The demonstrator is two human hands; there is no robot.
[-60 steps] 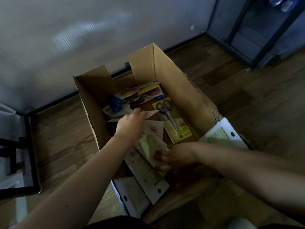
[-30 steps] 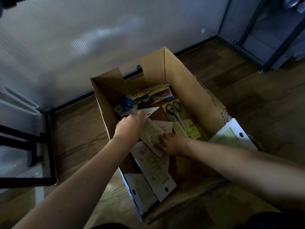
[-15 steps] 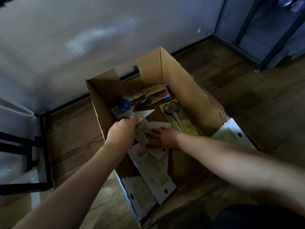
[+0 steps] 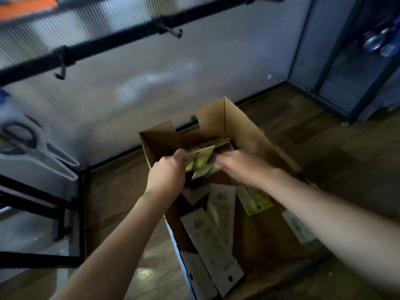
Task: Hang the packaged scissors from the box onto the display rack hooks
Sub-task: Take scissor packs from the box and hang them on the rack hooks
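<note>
An open cardboard box (image 4: pixel 255 135) stands on the wooden floor. Above it a yellow-green scissors package (image 4: pixel 200 162) is lifted, blurred by motion. My left hand (image 4: pixel 167 173) grips its left edge. My right hand (image 4: pixel 236 164) touches its right side; whether it grips is blurred. Several white-backed packages (image 4: pixel 213 237) lie face down in the box, and one yellow package (image 4: pixel 256 200) lies face up. A black rack bar with hooks (image 4: pixel 171 31) runs across the top.
A packaged pair of large scissors (image 4: pixel 28 148) hangs on the rack at the far left. Black rack legs (image 4: pixel 80 213) stand on the floor at left. A dark metal shelf frame (image 4: pixel 355 83) is at the right. An orange item (image 4: pixel 26 5) shows top left.
The view has tilted up, so the rack bar and hooks now show. Both hands have risen from the box floor with a yellow-green package between them.
</note>
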